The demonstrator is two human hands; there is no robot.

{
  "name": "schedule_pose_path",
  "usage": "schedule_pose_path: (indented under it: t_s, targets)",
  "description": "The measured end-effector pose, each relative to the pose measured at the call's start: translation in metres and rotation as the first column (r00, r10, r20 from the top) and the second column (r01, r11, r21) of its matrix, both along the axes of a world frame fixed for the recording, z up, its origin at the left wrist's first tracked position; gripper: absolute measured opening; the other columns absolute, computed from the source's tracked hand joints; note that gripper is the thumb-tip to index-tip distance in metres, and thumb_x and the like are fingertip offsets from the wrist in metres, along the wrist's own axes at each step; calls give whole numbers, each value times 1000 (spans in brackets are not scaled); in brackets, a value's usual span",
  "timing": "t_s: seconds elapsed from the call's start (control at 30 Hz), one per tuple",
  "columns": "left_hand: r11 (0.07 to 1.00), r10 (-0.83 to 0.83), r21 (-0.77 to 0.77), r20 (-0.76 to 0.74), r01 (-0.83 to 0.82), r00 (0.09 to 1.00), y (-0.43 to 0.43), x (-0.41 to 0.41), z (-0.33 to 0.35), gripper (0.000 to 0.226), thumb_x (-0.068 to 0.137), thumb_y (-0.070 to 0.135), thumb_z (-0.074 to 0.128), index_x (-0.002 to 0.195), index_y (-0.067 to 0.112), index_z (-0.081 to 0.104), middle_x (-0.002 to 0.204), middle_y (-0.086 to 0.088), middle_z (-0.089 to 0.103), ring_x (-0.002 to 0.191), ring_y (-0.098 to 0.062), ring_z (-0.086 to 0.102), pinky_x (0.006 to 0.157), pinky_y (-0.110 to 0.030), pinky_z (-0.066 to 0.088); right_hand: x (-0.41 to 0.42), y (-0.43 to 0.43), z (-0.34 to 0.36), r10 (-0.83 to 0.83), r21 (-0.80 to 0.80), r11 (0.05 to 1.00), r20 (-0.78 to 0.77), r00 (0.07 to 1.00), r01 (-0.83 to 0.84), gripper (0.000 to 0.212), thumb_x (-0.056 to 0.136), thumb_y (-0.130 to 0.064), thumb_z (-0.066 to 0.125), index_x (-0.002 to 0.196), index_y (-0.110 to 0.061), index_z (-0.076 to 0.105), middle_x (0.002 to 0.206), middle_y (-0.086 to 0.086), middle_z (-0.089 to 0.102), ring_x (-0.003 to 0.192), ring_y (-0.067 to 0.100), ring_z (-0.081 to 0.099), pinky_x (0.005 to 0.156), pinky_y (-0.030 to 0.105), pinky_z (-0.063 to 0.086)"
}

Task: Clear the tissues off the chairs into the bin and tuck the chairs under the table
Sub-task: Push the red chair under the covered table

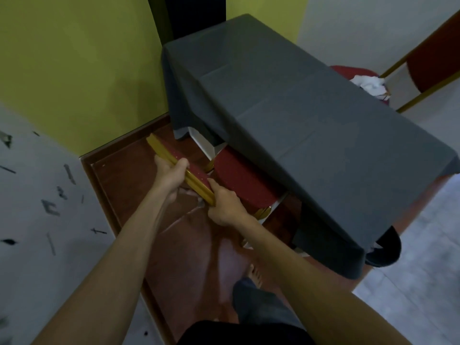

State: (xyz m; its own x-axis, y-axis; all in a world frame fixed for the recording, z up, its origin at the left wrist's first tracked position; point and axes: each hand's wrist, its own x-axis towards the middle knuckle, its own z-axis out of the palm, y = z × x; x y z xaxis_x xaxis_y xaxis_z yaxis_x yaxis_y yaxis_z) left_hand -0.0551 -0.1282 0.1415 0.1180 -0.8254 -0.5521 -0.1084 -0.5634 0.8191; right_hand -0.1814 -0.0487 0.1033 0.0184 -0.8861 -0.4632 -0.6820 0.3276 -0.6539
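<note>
Left hand (169, 176) and right hand (224, 205) both grip near chair (184, 170) backrest; its seat half hidden under table (286, 100). Tissues (368, 84) on far chair (353, 70) beyond table, partly cut off.

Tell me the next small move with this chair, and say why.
Probably push the near chair a little further under the table. Both the left hand and right hand grip its backrest, and part of the red seat is not yet under the cloth.
</note>
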Motion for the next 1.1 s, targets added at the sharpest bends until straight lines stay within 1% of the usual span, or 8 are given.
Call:
schedule_pose_path:
  t_s: [0.3, 0.43, 0.53, 0.6, 0.73, 0.87, 1.0, 1.1]
  targets:
    - [993, -89, 83, 46, 85, 995, -75, -27, 14, 56, 96, 10, 53, 140, 20, 20, 111, -17, 56, 84, -34, 68, 54, -54, 60, -25, -65, 5, -1, 9, 1000, 1, 1000, 1, 91, 88, -11, 67, 164, -22, 17, 145, 13, 57, 128, 34, 58, 101, 39, 51]
    - [992, -91, 95, 77, 84, 993, -95, -36, 17, 56, 95, 13, 57, 141, 20, 26, 113, -18, 61, 92, -36, 70, 58, -55, 61, -35, -85, 10, 21, 45, 999, 16, 1000, -21, 95, 89, -9, 68, 164, -25, 13, 147, 14, 51, 130, 33, 56, 106, 43, 51]
    - [997, -60, 65, 158, 51, 986, -93, -46, 9, 51, 90, 18, 64, 134, 13, 39, 110, -16, 69, 79, -27, 74, 51, -42, 61, -39, -92, 9, 6, 62, 998, 43, 999, -9, 96, 88, -6, 66, 164, -27, 12, 144, 12, 52, 125, 32, 58, 102, 44, 54]
    - [997, -44, 65, 194, 32, 980, -88, -55, 4, 50, 89, 16, 66, 129, 15, 35, 103, -13, 68, 74, -24, 73, 48, -37, 60, -42, -92, 6, 4, 51, 999, 54, 999, -7, 94, 88, -4, 64, 164, -25, 12, 141, 12, 55, 121, 32, 61, 99, 42, 55]
    - [998, -10, 59, 130, 3, 991, -91, -63, 3, 49, 94, 5, 59, 128, 17, 25, 93, -8, 54, 73, -23, 63, 50, -44, 53, -48, -93, 5, 31, 39, 999, 48, 998, -33, 94, 89, -5, 62, 164, -24, 10, 147, 12, 50, 126, 34, 58, 100, 41, 54]
    - [998, -24, 63, 127, 16, 992, -103, -64, 5, 51, 95, 5, 56, 131, 18, 22, 96, -10, 55, 76, -25, 64, 68, -51, 57, -49, -103, 7, 23, 49, 998, 49, 999, -25, 94, 90, -5, 62, 164, -25, 9, 147, 12, 50, 128, 33, 56, 103, 42, 53]
    - [998, -21, 54, 121, 14, 992, -111, -69, 4, 51, 95, 6, 57, 131, 20, 23, 93, -10, 56, 77, -26, 66, 69, -52, 58, -52, -111, 5, 2, 65, 998, 46, 999, -5, 94, 90, -7, 64, 164, -28, 11, 146, 12, 51, 128, 33, 56, 105, 43, 52]
    - [997, -30, 68, 110, 22, 993, -119, -70, 3, 54, 95, 7, 57, 134, 21, 21, 102, -12, 57, 87, -30, 67, 65, -51, 58, -55, -119, 8, -2, 76, 997, 50, 999, -2, 93, 91, -7, 63, 164, -29, 11, 145, 11, 50, 126, 32, 57, 104, 42, 53]
